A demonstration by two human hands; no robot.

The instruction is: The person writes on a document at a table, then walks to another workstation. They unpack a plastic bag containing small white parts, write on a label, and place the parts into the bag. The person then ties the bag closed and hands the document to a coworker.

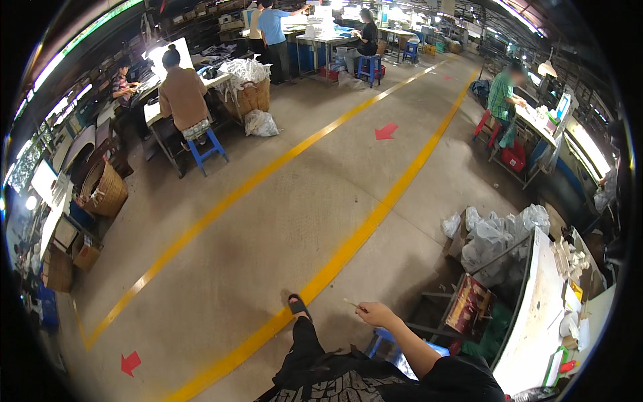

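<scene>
Thin pale stick (351, 303) pinched in right hand (375, 313), tip pointing left

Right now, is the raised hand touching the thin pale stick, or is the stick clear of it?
Touching. The head view shows the right hand pinching one end of the thin pale stick between its fingertips, the rest poking out over the floor.

One head-worn fisheye view looks down and outward across the grey concrete workshop floor (281, 201), wearer's lap close at the lower edge, distant workbenches curving along the rim.
</scene>
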